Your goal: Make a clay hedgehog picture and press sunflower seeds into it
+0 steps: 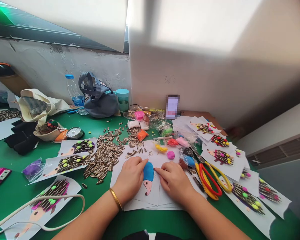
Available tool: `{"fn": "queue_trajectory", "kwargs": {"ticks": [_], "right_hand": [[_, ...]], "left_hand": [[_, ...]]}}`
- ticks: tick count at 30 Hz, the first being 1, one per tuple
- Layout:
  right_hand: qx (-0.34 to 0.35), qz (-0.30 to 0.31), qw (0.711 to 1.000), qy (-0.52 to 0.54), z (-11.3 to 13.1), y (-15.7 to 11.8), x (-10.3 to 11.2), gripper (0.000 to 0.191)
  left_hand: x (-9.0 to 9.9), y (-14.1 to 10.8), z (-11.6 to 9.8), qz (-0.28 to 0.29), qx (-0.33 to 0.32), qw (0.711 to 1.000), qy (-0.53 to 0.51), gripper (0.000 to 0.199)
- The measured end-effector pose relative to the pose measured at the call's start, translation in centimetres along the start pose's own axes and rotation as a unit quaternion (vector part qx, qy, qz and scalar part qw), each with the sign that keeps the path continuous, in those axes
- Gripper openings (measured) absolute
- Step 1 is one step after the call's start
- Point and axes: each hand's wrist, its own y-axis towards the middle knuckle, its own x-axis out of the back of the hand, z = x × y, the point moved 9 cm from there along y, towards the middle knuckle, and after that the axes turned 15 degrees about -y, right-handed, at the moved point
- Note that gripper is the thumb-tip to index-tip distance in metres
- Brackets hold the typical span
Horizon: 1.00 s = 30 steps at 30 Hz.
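Blue clay hedgehog: The hedgehog [148, 172] lies flat on white paper [165, 200] in the near middle, between the two hands. Its back is blue, and its pink face points to the near side.
Left hand: The left hand [132, 176] rests on the paper, with its fingertips at the left edge of the blue back. I cannot tell if they pinch anything.
Right hand: The right hand [175, 179] is bent, with a fingertip by a small dark bit [154, 169] at the right edge of the blue back. I cannot tell if the fingers pinch it.
Bracelet: A gold bracelet [115, 198] is on the left wrist.
Seeds: A big pile of striped sunflower seeds [106, 153] is to the left and far side of the left hand.
Clay: A yellow lump [161, 148] and a pink-purple ball [170, 155] sit on the paper, past the hands.
Scissors: Red-handled scissors [210, 180] lie right of the right hand.
Hedgehog pictures: Some [52, 195] are on the left, and more [221, 156] are on the right.
Table: The table [140, 223] is green.
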Motion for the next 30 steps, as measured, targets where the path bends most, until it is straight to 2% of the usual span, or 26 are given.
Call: {"fn": "queue_trajectory", "kwargs": {"ticks": [4,8,10,13,15,20,24,30], "right_hand": [[-0.02,-0.046,0.997,0.063,-0.6,0.2,1.0,0.029],[-0.021,-0.084,0.991,0.101,-0.4,0.3,2.1,0.03],[-0.014,-0.091,0.989,0.116,0.2,0.3,2.5,0.029],[-0.005,-0.11,0.984,0.138,1.3,0.3,3.3,0.026],[-0.001,-0.122,0.981,0.154,1.9,0.3,3.8,0.021],[-0.002,-0.138,0.975,0.172,2.1,0.3,4.7,0.011],[-0.012,-0.137,0.973,0.186,1.3,0.3,4.7,0.009],[0.029,-0.08,0.953,0.292,1.5,0.5,3.9,0.028]], "left_hand": [[1.1,0.1,0.2,-0.044,0.018,0.983,-0.175,0.041],[1.3,0.0,1.2,-0.078,0.11,0.925,-0.355,0.025],[0.6,-0.1,1.1,-0.058,0.145,0.903,-0.401,0.012],[-1.5,-0.6,0.3,0.023,0.191,0.852,-0.487,0.023],[-2.2,-0.9,-0.2,0.048,0.2,0.833,-0.513,0.03],[-2.5,-1.3,-0.8,0.056,0.181,0.855,-0.483,0.04],[-2.6,-1.2,-0.8,0.069,0.187,0.841,-0.504,0.036],[-2.6,-1.3,-0.8,0.087,0.193,0.83,-0.516,0.033]]}}
